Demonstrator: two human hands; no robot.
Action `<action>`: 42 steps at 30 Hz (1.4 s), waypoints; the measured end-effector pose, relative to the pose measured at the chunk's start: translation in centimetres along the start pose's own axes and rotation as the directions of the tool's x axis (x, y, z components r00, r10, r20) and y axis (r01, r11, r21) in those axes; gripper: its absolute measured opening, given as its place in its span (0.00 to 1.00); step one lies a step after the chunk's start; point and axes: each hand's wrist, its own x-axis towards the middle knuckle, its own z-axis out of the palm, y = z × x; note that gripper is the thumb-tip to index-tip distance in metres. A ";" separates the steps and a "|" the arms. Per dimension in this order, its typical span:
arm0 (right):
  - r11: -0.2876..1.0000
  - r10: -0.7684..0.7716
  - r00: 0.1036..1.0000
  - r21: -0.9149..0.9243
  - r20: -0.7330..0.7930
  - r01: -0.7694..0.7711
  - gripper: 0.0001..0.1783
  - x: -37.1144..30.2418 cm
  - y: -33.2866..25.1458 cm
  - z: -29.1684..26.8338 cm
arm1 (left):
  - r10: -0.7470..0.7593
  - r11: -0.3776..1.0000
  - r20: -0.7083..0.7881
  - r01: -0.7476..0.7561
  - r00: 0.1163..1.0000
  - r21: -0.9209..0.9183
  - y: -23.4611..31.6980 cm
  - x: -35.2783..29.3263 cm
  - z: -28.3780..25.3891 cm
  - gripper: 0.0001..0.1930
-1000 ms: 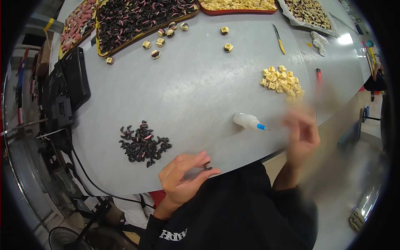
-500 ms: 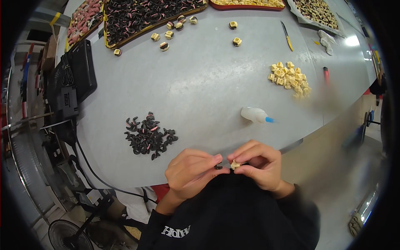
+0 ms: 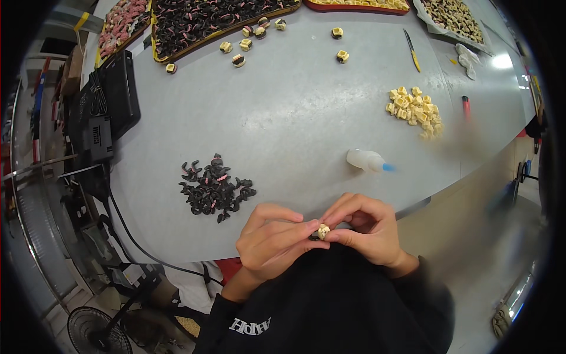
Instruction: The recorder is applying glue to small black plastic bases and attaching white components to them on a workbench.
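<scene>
Close to my body, just off the table's near edge, both hands meet at the fingertips. My left hand (image 3: pixel 274 239) pinches a small black curved piece (image 3: pixel 314 237), mostly hidden by the fingers. Between the thumb and fingers of my right hand (image 3: pixel 368 230) is a small cream-coloured piece (image 3: pixel 323 230), touching the black one. A pile of black curved pieces (image 3: pixel 215 189), a few with pink strips, lies left of my hands. Beyond my right hand, a white squeeze bottle with a blue tip (image 3: pixel 365 160) lies on its side. Farther right sits a heap of cream pieces (image 3: pixel 415 109).
Trays of black (image 3: pixel 218 26), pink (image 3: pixel 124 23) and cream parts (image 3: pixel 356 7) line the table's far side. Several joined black-and-cream pieces (image 3: pixel 238 60) lie before them. A yellow-handled knife (image 3: pixel 414 56) rests at the far right. A black device (image 3: pixel 121 94) with cables stands on the left.
My hands have come together, bringing the cream piece from beside the black piece into contact with it. The whole view has shifted slightly.
</scene>
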 end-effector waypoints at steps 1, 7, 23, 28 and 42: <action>1.000 0.010 1.000 -0.002 0.009 -0.009 0.10 0.0 -0.1 0.0 | 0.001 1.000 0.005 -0.001 1.000 0.000 0.0 0.0 0.0 0.24; 0.999 0.032 0.998 -0.026 0.045 -0.031 0.10 0.3 -0.3 -0.1 | 0.023 1.000 0.029 -0.024 0.999 0.021 0.0 0.0 -0.1 0.23; 0.931 0.249 0.966 0.259 0.064 -0.257 0.22 1.1 -0.3 0.2 | -0.020 0.999 -0.051 0.018 0.998 -0.046 0.3 0.1 -0.1 0.19; 0.963 0.148 0.980 0.206 0.131 -0.173 0.22 1.2 0.1 -0.2 | -0.014 0.999 0.018 0.014 1.000 0.046 0.3 0.4 -0.1 0.19; 0.909 0.153 0.981 0.372 0.119 -0.187 0.29 1.7 0.3 0.7 | 0.044 0.998 0.056 -0.041 0.997 -0.055 -0.4 0.6 -0.2 0.12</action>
